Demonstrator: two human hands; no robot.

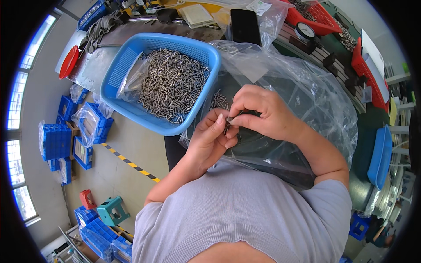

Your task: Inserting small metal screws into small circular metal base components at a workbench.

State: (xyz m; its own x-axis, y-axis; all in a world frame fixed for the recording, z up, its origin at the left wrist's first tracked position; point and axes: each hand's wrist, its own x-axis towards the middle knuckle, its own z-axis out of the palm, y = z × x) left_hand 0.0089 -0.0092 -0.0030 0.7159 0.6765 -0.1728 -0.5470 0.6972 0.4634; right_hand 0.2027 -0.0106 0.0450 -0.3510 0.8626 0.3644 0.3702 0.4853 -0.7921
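In the head view, the left hand is curled, its thumb and fingers closed on a small metal piece. The right hand meets it from the other side, thumb and forefinger pinched narrowly at the same piece; the fingers hide too much of it to tell its full shape, or whether more than one piece is held. The piece is between the two sets of fingertips, in front of the person's chest and near the lower right corner of a blue basket.

That basket has perforated walls and holds a broad heap of slim metal pins, lying at all angles. A crumpled clear bag lies inside it, along the left of the heap. Just outside the basket's right wall, a much smaller pile of pins lies beyond the hands, beside a large clear plastic sheet.

At the upper right, a red basket contains more small metal parts, and a second red basket has white sheets in it. A shallow blue tray sits at the far right. To the left, stacked blue crates stand on the floor side, some wrapped in clear plastic.
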